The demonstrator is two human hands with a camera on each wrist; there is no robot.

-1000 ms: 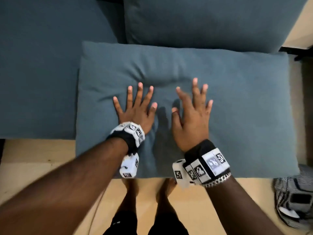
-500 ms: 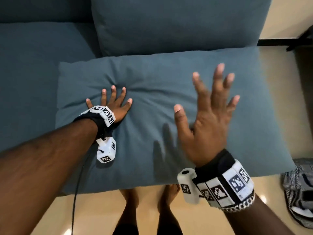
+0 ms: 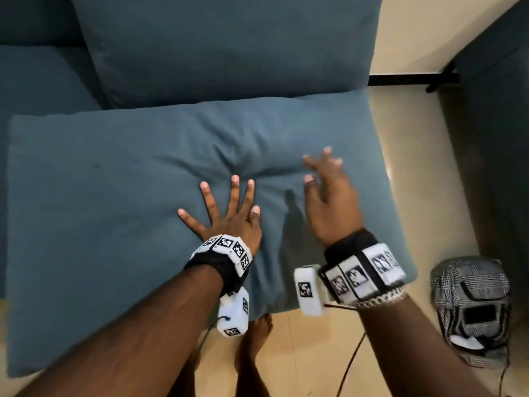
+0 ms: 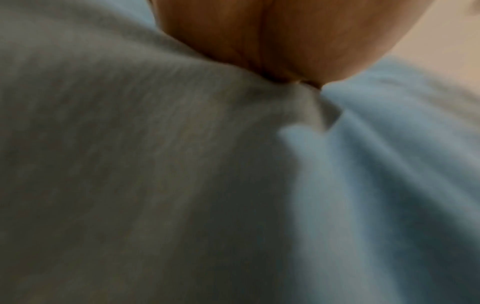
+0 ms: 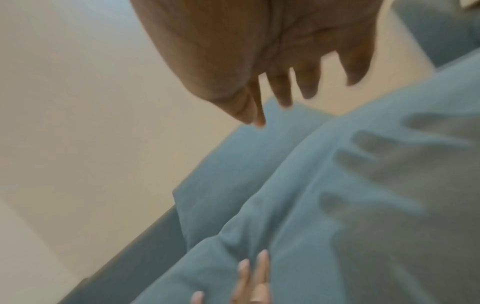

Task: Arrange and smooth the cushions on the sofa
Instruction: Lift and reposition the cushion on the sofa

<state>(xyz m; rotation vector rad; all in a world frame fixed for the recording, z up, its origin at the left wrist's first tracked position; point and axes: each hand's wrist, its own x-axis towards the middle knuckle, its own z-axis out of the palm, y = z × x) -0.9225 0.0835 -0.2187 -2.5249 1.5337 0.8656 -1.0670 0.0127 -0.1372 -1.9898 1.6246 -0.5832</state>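
A large blue seat cushion (image 3: 114,219) lies across the sofa front, creased around its middle. A blue back cushion (image 3: 229,47) stands upright behind it. My left hand (image 3: 229,213) presses flat on the seat cushion with fingers spread. The left wrist view shows its palm (image 4: 272,41) sunk into the cushion fabric (image 4: 130,164). My right hand (image 3: 326,190) is blurred, fingers straight and apart, over the cushion's right part. In the right wrist view the right hand (image 5: 285,86) hovers above the seat cushion (image 5: 337,205) and casts a finger shadow on it. It holds nothing.
A second seat cushion (image 3: 34,78) lies at the far left. A checked bag (image 3: 472,308) sits on the beige floor (image 3: 415,167) to the right, beside dark furniture (image 3: 492,138). My bare feet (image 3: 254,339) and a cable (image 3: 352,359) are below the cushion's front edge.
Both hands lay flat on the cushion a second ago. The right hand then lifted off and now swings back down over the right part. The left hand stays pressed down.
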